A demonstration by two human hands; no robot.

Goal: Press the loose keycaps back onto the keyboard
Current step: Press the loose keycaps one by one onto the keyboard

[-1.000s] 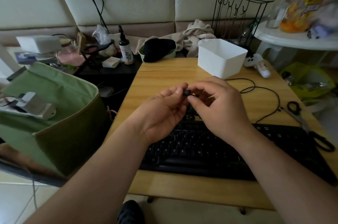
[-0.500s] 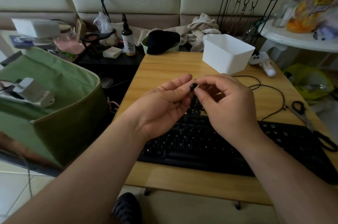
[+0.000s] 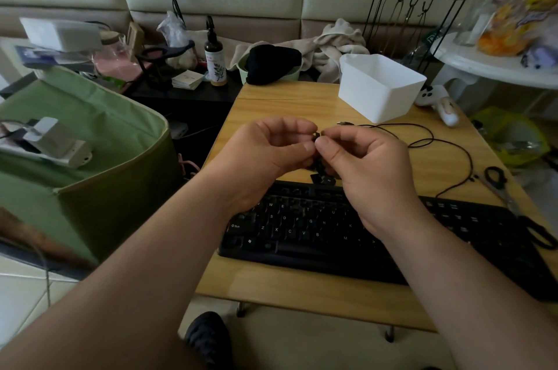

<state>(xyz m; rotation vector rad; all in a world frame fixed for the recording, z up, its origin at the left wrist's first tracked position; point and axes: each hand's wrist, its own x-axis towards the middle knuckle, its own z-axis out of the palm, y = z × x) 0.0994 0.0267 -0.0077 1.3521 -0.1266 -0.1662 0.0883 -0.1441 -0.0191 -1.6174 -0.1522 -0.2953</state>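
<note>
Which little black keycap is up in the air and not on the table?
The keycap pinched between the left hand and right hand; the other loose keycaps lie on the table behind the keyboard.

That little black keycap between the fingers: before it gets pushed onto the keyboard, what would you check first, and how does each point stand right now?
1. Keycap firmly held: ok, the left hand and the right hand both pinch it.
2. Keycap turned the right way up: cannot tell, it is too small and half hidden.
3. Open slot visible on the keyboard: cannot tell, the hands cover part of the top rows.
4. Keyboard lying flat on the table: ok.
5. Other loose keycaps within reach: ok, they lie just behind the keyboard.
6. Cable off the keys: ok, it lies on the table behind.
</note>
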